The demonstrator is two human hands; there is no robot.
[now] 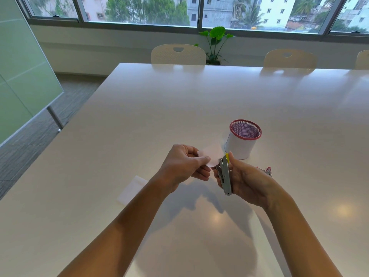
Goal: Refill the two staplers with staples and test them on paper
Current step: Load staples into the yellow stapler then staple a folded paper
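Observation:
My right hand (246,179) grips a small metal stapler with a yellow tip (224,174), held upright above the table. My left hand (184,165) pinches a small piece of pale pink paper (212,154), whose edge sits at the stapler's jaws. A second stapler, red and silver (267,170), lies on the table behind my right hand and is mostly hidden by it. A white folded paper (131,189) lies flat on the table to the left, under my left forearm.
A pen holder with red mesh rim and white wrap (242,139) stands just beyond my hands. The white table (199,100) stretches far ahead to cream chairs (178,54). A glass board on a stand (26,76) is at the left.

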